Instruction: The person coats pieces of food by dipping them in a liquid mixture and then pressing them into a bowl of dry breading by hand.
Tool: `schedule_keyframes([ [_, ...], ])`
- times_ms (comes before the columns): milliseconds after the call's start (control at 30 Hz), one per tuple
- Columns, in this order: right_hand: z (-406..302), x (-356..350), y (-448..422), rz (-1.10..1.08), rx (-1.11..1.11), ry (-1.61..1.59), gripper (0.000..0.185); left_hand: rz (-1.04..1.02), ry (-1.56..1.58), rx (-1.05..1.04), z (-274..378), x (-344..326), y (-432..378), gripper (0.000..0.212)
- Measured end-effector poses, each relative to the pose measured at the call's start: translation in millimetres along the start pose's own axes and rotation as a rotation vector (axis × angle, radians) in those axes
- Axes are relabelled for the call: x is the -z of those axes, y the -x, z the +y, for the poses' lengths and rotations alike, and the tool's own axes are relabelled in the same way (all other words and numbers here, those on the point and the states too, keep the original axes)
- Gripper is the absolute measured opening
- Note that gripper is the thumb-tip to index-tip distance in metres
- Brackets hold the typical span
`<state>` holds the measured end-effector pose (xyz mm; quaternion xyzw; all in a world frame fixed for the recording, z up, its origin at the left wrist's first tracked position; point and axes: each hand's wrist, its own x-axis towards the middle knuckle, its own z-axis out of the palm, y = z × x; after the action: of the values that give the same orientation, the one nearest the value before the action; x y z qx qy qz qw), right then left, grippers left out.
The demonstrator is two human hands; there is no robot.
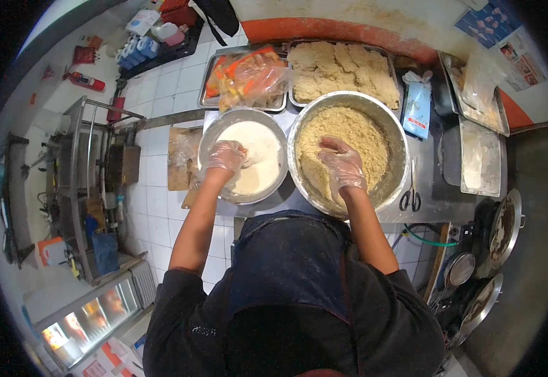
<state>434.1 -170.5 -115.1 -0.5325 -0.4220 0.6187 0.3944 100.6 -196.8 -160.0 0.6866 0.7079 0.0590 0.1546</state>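
Observation:
My left hand (226, 156), in a clear plastic glove, reaches into a round metal bowl (201, 150) of off-white batter or flour mix (259, 134). Its fingers curl down at the surface, and whether they grip anything is hidden. To the right stands a larger, deeper metal pot (400, 141) of coarse, pale yellow crumbs (344, 120). Over those crumbs is my right hand (342, 159), gloved in the same clear plastic. Its fingers are bent and a little apart, with nothing visible in them.
Behind the bowls are a metal tray (201, 101) with bagged food (250, 77) and a tray heaped with crumbs (342, 70). Black-handled scissors (413, 191) lie right of the pot, below a blue packet (416, 106). Metal pans (481, 158) stand at right, near large woks (504, 231).

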Motion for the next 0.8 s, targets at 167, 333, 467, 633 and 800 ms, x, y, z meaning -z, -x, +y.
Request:
schedule_keyframes([
  [167,3.5,4.5,0.5,0.005,0.009,-0.018,0.037,0.005,-0.179,0.033,-2.1,-30.2,-3.6,0.028],
  [333,1.6,1.9,3.3,-0.003,0.027,-0.014,0.036,-0.068,-0.216,0.022,-3.3,-43.6,-2.8,0.030],
  [467,-11.2,-3.6,7.8,0.009,0.002,0.059,0.036,-0.081,-0.216,-0.108,-21.3,-52.5,-0.1,0.031],
  [633,-12.1,7.7,7.8,0.044,-0.005,0.046,0.037,-0.111,0.336,0.122,-6.0,-12.6,-5.5,0.028],
  [800,-6.1,17.9,4.6,0.094,-0.027,-0.040,0.034,0.029,0.881,0.415,15.2,52.8,17.2,0.026],
])
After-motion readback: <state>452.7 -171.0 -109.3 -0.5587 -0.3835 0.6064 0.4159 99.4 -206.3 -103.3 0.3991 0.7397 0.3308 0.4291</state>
